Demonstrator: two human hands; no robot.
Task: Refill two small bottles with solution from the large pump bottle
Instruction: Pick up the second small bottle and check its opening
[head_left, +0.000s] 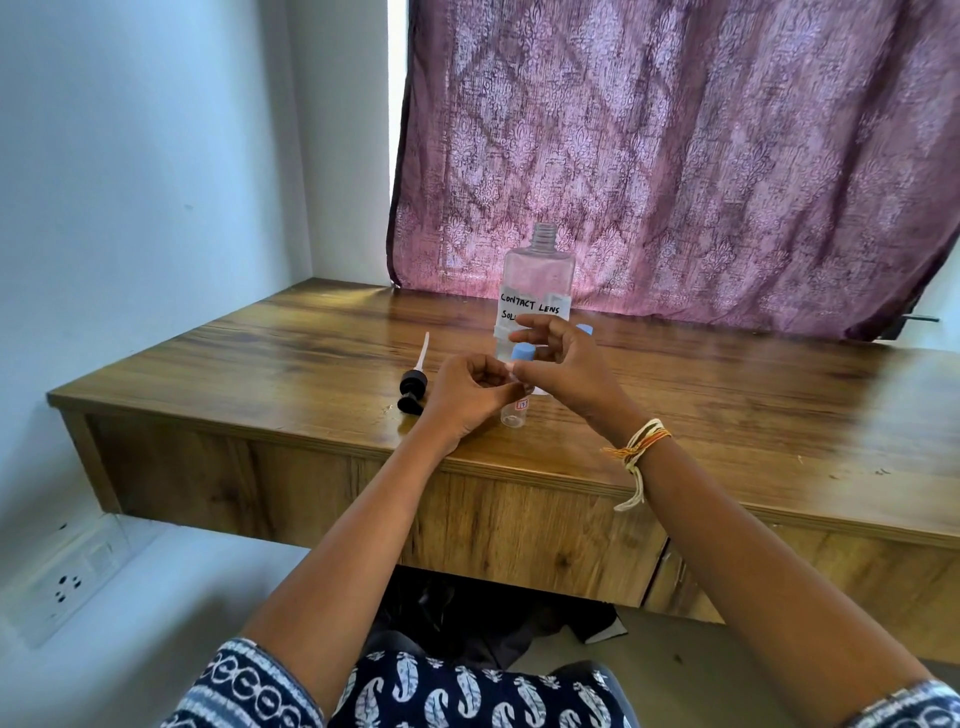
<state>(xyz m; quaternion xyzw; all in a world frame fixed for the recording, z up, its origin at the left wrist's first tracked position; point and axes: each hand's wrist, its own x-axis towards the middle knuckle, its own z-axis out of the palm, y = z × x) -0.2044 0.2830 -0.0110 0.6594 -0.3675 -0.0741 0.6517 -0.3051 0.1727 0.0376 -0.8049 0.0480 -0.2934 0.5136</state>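
Note:
The large clear bottle (537, 283), with a handwritten "CONTACT LENS" label, stands on the wooden desk (270, 358) with its neck uncovered. Its black pump head with a white tube (413, 391) lies on the desk to the left. My left hand (465, 397) grips a small clear bottle (514, 414) standing near the desk's front edge. My right hand (563, 371) is just above that bottle, fingers around a blue cap (522, 353). A second blue cap (585, 329) peeks out behind my right hand; what it sits on is hidden.
A purple patterned curtain (675, 156) hangs behind the desk. A white wall (145, 182) closes off the left side, with a socket plate (72, 577) low down. The desk's front edge runs just under my wrists.

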